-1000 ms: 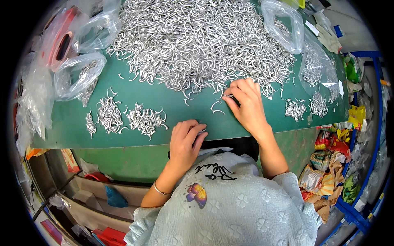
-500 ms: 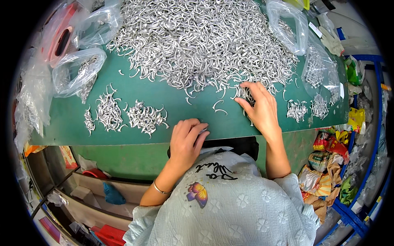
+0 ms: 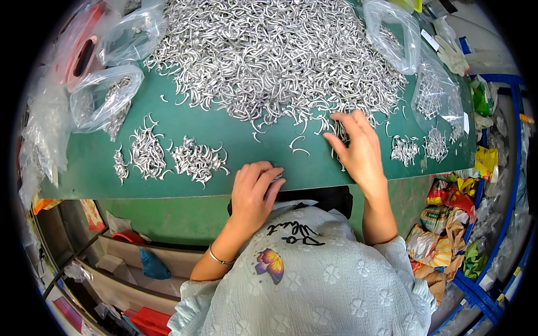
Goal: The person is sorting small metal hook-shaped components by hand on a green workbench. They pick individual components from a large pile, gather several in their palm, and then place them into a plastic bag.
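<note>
A: In the head view, where do the hands sit?

B: The right hand (image 3: pixel 358 148) lies flat with fingers spread and released, its tips at the near edge of the big heap of silvery metal hooks (image 3: pixel 274 53). It grasps nothing that I can see. A few loose hooks (image 3: pixel 298 144) lie just to its left on the green table (image 3: pixel 241 140).

A: And the left?

B: The left hand (image 3: pixel 255 187) rests at the table's near edge, fingers curled loosely. Whether they pinch a hook I cannot tell.

A: Anything else around?

B: Three small sorted piles of hooks (image 3: pixel 168 157) lie well to the left of that hand. Clear plastic bags (image 3: pixel 101 101) holding more hooks sit at the far left, others (image 3: pixel 434 92) at the right, beside two small clusters (image 3: pixel 417 147).
</note>
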Tool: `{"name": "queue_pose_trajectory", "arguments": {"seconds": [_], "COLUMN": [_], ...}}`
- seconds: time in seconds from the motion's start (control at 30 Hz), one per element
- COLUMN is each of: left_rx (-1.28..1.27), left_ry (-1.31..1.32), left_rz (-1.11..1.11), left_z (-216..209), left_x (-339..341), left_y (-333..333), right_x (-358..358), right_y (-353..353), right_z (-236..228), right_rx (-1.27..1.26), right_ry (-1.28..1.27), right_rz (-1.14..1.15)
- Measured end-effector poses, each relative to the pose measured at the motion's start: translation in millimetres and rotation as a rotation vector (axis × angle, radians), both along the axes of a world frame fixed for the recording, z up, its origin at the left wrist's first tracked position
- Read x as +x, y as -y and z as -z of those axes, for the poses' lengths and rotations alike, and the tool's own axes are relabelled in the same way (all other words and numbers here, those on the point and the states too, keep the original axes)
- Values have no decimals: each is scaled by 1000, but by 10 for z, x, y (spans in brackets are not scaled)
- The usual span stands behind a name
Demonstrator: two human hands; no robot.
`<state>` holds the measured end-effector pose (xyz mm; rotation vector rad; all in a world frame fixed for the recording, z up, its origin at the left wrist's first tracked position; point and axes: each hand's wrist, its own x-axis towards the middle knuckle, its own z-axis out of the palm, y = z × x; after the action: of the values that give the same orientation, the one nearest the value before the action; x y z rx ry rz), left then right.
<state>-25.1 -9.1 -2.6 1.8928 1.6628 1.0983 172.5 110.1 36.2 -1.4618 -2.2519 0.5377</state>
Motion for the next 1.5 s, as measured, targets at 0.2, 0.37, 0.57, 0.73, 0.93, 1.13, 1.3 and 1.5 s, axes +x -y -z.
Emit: {"name": "queue_pose_trajectory", "arguments": {"seconds": [0.2, 0.37, 0.57, 0.73, 0.93, 1.13, 1.3, 1.5], "left_rx": [1, 1, -4, -2, -1, -31, -21, -9], "left_ry": [5, 6, 4, 12, 20, 19, 11, 31], "left_rz": [-2, -15, -15, -13, -28, -26, -25, -44], "left_z": [-2, -13, -12, -25, -16, -38, -49, -32], "left_x": [-1, 6, -1, 7, 13, 45, 3, 19], "left_y": [2, 0, 5, -11, 4, -24, 17, -12], "right_x": [-21, -28, 20, 316, 1080, 1435, 1349, 674], "right_y": [-40, -54, -83, -108, -115, -56, -22, -3], "right_z": [111, 69, 55, 94, -64, -63, -237, -310], "right_rx": [75, -57, 17, -563, -398, 48, 106, -144], "right_ry": [-10, -287, -323, -1162, -845, 53, 93, -140], "right_rz": [2, 88, 89, 231, 397, 303, 230, -47]}}
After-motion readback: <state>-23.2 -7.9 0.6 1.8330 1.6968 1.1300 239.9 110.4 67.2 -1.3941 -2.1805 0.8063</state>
